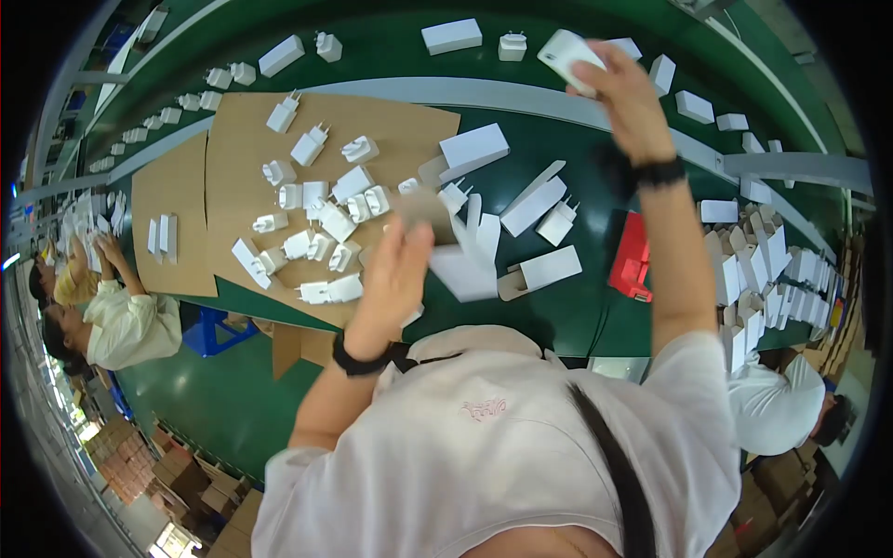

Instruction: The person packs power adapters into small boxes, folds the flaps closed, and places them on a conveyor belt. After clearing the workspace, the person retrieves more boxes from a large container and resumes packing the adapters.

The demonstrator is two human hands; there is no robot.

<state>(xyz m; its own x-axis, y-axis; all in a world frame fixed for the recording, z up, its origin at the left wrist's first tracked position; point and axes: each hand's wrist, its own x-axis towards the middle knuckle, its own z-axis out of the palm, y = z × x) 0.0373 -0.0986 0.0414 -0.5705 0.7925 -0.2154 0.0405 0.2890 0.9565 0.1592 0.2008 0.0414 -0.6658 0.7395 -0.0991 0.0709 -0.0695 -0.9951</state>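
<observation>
Over the far green belt, my right hand [631, 102] is closed on a small white box [569, 61], thumb on its near face. My left hand [395, 274], nearer my body, grips an open white box [465, 270] whose flaps are smeared by motion. White plug chargers [337, 221] with two round pins lie in a loose heap to the left of that hand. One more charger [558, 223] rests on the green tabletop to the right, among open white boxes [551, 268]. Another open box [474, 149] lies beyond my left hand.
Brown cardboard [233, 121] covers the left of the table. The belt [381, 46] carries chargers and boxes. A red device [632, 259] stands right of centre, and stacked open boxes [753, 265] are at the far right. A person [130, 325] works at left, another [777, 400] at right.
</observation>
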